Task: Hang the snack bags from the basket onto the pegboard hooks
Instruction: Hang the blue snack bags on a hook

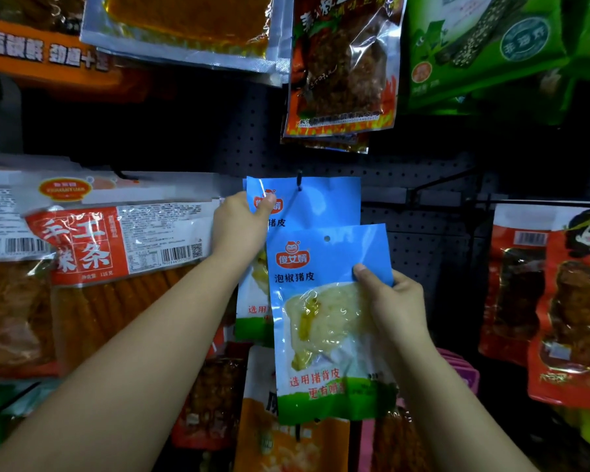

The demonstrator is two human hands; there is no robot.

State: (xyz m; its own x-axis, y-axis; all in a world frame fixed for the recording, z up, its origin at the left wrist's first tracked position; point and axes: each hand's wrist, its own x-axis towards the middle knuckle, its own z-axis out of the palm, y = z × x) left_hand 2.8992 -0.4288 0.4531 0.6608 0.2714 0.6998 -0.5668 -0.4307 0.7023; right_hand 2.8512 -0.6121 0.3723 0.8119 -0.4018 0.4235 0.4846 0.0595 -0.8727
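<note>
Here both arms reach up, right hand (pixel 394 301) pinching a blue bag (pixel 324 321).

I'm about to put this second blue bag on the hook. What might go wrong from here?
1. The right hand pinches the loose blue bag at one edge, with its hang hole well below the hook tip; it may miss the hook.
2. The left hand grips the hung blue bag; tugging might pull it off.
</note>
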